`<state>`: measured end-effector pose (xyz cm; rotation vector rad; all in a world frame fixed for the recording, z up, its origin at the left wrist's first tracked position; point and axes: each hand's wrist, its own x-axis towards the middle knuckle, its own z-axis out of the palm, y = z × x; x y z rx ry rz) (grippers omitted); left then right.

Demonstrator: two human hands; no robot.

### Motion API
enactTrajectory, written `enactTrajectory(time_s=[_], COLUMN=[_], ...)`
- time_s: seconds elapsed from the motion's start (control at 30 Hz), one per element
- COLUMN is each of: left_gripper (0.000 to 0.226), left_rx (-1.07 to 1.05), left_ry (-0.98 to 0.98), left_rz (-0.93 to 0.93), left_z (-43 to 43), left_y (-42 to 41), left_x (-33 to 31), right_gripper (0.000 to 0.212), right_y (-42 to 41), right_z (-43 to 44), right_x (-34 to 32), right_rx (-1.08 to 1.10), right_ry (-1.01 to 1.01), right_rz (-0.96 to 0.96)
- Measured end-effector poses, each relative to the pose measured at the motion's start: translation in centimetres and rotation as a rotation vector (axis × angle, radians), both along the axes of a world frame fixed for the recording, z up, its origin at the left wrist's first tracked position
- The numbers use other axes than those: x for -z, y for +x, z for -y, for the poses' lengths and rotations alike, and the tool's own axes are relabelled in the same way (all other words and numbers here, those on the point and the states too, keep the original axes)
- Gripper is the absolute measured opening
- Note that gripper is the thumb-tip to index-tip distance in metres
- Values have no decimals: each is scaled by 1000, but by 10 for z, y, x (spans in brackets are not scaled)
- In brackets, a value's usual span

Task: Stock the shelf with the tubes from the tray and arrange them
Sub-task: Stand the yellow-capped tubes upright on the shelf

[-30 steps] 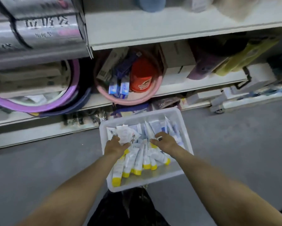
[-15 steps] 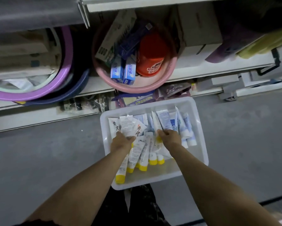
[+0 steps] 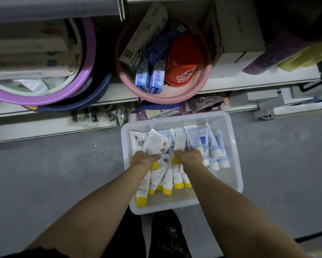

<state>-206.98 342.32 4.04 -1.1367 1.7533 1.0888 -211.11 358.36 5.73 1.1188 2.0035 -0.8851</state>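
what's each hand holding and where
The left hand grips a bunch of yellow-capped tubes near their caps; the right hand grips a white tube the same way.

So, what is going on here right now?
A person reaches down with both hands into a white tray that sits on the grey floor in front of a shelf. The left hand grips a few yellow-capped tubes, and the right hand grips another beside them. More tubes lie in the tray, with white-capped tubes on its right side. None is on the way to the shelf yet.
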Motion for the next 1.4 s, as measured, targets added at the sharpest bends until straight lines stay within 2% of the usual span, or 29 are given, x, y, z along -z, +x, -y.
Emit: enactTrajectory(time_s=[0.03, 0.13, 0.2, 0.23, 0.3, 0.4, 0.5, 0.63, 0.77, 0.87, 1.0, 1.17, 1.4], left_gripper=[64, 58, 55, 53, 47, 40, 34, 11, 38, 43, 39, 26, 33], left_rx=[-79, -271, -377, -424, -502, -600, -671, -776, -864, -911, -955, -911, -823], left_ry=[45, 127, 167, 190, 221, 253, 263, 295, 209, 167, 111, 28, -119], left_rz=[0, 0, -11, -25, -67, -150, -274, -453, -589, -674, -809, -985, -1182], left_z=[1, 5, 9, 11, 17, 28, 45, 79, 134, 184, 257, 360, 496], left_y=[3, 15, 26, 32, 42, 55, 68, 84, 108, 133, 176, 236, 305], left_x=[-1, -15, -26, -35, -58, -96, -144, -216, -272, -308, -353, -413, -504], right_gripper=[40, 32, 20, 17, 25, 38, 37, 41, 35, 34, 29, 41, 40], right_y=[0, 3, 10, 15, 25, 31, 31, 35, 50, 67, 94, 147, 215], right_z=[0, -5, -5, -6, -4, 10, 36, 83, 142, 194, 272, 381, 517], right_x=[-4, -17, -36, -42, -62, -100, -146, -203, -248, -277, -318, -375, -458], right_rx=[9, 103, 196, 180, 74, -131, -305, -420, -495, -527, -544, -603, -642], right_ry=[-87, -345, -479, -510, -565, -645, -674, -776, -888, -983, -1143, -1225, -1427], right_rz=[17, 184, 252, 269, 272, 198, 108, -12, -115, -178, -224, -338, -474])
